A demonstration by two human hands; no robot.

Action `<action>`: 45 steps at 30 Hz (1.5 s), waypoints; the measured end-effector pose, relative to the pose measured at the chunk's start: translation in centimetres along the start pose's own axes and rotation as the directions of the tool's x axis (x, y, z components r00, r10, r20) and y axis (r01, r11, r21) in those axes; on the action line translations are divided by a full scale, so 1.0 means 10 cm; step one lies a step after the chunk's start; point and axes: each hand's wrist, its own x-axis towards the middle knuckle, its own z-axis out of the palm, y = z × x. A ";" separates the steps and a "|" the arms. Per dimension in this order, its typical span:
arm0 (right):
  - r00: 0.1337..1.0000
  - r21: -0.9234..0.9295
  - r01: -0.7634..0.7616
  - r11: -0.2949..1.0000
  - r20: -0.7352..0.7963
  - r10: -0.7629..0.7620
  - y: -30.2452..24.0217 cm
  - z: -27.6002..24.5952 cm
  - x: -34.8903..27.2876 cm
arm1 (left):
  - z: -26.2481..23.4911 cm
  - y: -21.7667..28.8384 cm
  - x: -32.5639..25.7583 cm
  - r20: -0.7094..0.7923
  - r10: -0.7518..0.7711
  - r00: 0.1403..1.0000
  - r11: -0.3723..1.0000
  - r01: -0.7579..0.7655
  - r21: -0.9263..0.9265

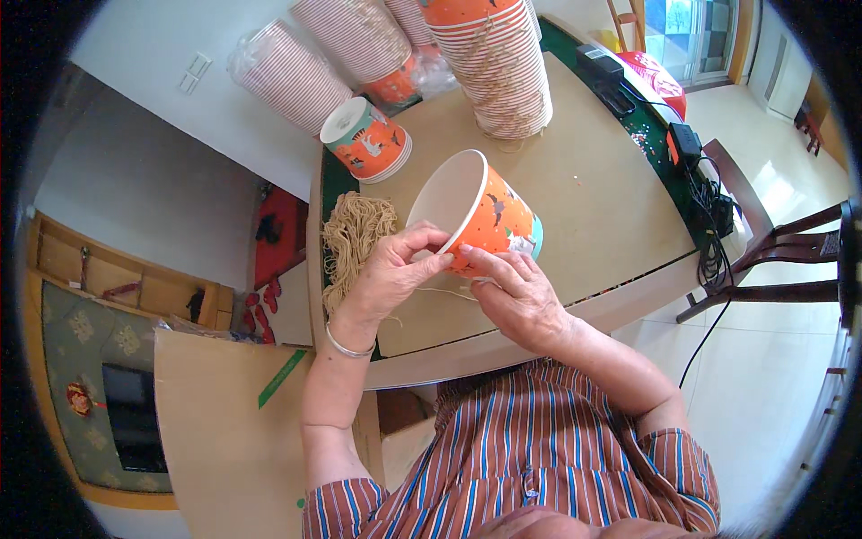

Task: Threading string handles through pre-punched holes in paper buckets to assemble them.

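Note:
An orange paper cup (480,211) with dark printed figures lies tilted on its side over the brown table (593,225), its white inside facing up and left. My left hand (391,274) pinches its rim from the left, with a thin string end between the fingers. My right hand (516,292) grips the cup's lower edge from the right. A pale string (444,291) runs between the two hands. A bundle of tan strings (352,238) lies on the table just left of my left hand.
A short stack of orange cups (368,139) stands behind the held cup. A tall stack (494,67) and wrapped sleeves of cups (292,76) lie at the back. Black boxes and cables (691,153) sit at the right edge, a wooden chair (772,256) beside it. Cardboard (224,422) leans lower left.

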 end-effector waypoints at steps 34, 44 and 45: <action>0.995 0.297 -0.061 0.953 0.097 0.033 0.05 -0.20 0.01 | 0.00 0.05 0.02 0.009 -0.134 0.991 0.990 0.134 0.033; 0.999 0.316 -0.030 0.948 -0.016 0.038 0.09 -0.22 0.02 | -0.06 -0.01 0.04 -0.079 -0.069 0.994 0.996 0.065 -0.058; 0.999 0.316 -0.029 0.948 -0.021 0.038 0.09 -0.23 0.02 | -0.07 -0.03 0.05 -0.085 -0.069 0.994 0.995 0.063 -0.076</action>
